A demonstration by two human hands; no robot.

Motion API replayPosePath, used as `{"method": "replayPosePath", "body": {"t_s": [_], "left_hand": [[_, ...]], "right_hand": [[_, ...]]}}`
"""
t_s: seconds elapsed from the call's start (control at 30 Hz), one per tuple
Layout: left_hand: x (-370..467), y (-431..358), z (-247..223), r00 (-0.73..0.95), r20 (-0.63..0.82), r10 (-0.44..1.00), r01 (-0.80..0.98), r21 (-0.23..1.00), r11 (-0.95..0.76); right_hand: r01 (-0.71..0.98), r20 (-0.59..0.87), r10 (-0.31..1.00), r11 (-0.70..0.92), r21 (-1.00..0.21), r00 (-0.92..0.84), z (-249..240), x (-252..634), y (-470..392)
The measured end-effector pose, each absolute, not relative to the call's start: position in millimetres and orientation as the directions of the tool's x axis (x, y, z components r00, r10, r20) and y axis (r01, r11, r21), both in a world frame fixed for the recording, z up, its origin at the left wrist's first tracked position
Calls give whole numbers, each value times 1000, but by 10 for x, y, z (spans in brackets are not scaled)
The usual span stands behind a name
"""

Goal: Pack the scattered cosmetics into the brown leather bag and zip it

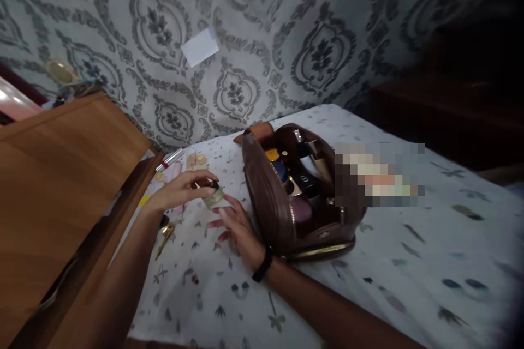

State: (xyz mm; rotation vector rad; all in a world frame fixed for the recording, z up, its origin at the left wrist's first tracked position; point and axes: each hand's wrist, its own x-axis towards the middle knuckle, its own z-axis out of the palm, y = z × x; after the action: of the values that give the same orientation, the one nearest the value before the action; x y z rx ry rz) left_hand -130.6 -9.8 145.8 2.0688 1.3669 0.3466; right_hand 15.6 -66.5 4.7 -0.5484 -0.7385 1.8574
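Observation:
My left hand [184,191] holds a small pale green bottle [213,196] by its dark top, between thumb and fingers. Just to the right and below is my right hand [239,229], its fingers spread apart and nothing held in it; its fingertips are close to the bottle's base. A black band circles the right wrist. Beside my right hand stands a brown bag [268,196], unzipped, with several cosmetic items inside, among them a black case [310,184] and a yellow item [272,155].
Small cosmetics, a silver tube [170,159] and gold scissors [166,239] lie along the left side of the patterned sheet [221,294]. A wooden cabinet [77,169] borders it. Patterned wallpaper rises behind. A pixelated patch [379,174] covers something right of the bag.

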Motion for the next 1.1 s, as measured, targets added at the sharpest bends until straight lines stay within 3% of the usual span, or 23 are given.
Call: {"method": "replayPosePath", "body": {"t_s": [0.13,0.47,0.63,0.87,1.1], "left_hand": [[-1428,-200,1153,353,-128,927,767,606,-209],[-1384,-232,601,230,69,971,664,718,-208],[-1375,-244,593,260,117,959,618,743,-258],[-1434,-209,641,322,79,943,598,756,-267],[-1268,-23,1152,407,46,912,594,746,-303]], "right_hand": [[-645,-22,931,-270,-715,-365,23,136,-670],[-580,-51,954,-223,-783,-297,-108,77,-625],[-572,-56,957,-217,-791,-285,-119,72,-620],[-587,-67,955,-232,-776,-289,-105,82,-620],[-593,-63,958,-225,-774,-281,-82,77,-631]]}}
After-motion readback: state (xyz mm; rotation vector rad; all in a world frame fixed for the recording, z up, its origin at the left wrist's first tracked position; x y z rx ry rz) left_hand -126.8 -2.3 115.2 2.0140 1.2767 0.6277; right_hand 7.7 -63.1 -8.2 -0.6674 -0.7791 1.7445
